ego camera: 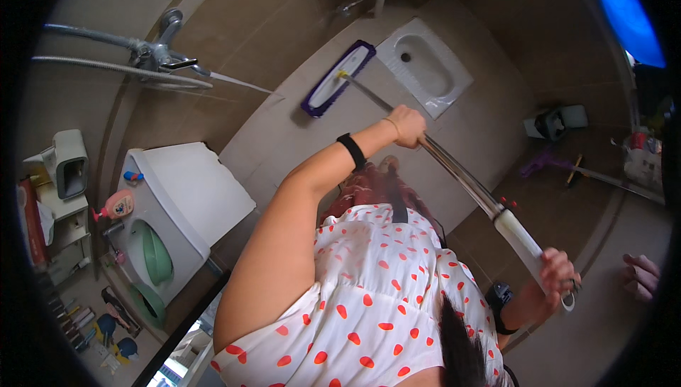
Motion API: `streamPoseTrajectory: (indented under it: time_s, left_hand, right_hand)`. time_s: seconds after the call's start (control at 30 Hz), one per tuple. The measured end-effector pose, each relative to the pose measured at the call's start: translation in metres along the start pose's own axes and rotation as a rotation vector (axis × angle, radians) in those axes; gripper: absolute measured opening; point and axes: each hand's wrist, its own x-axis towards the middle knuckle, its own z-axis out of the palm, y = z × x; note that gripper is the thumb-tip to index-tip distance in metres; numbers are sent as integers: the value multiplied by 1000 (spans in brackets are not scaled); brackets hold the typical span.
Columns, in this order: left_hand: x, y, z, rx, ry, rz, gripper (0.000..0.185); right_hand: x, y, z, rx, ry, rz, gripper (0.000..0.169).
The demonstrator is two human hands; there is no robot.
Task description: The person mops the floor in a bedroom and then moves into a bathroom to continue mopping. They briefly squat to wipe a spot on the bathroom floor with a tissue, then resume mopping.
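A flat mop has a metal pole [457,169] that runs diagonally across the view. My left hand [406,126] is closed around the middle of the pole. My right hand [558,278] holds the white grip [518,238] near its looped end. The mop head [339,79], white with a purple fringed edge, is tilted over the tiled floor [276,126] beside a white squat toilet [428,65]. Whether the whole pad touches the floor I cannot tell.
Water streams from a wall-mounted shower tap [165,57] at the upper left. A washbasin [189,259] with a green bowl [158,254] and a pink pump bottle [116,204] stands at the left. On the right are a small bin [545,123] and a purple-headed tool [545,163].
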Motion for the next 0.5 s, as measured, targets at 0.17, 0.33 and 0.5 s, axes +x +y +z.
streamPoseTrajectory:
  time_s: [0.17,0.33,0.5]
  left_hand:
    - [-51,-86,89,-183,326,-343,12]
    - [-49,-81,45,-73,-45,-343,10]
    - [-62,-57,69,-190,272,-302,13]
  right_hand:
    - [-4,81,63,3,-256,179,22]
    - [-1,54,72,-39,-184,79,33]
    - [-10,58,42,32,-81,32,19]
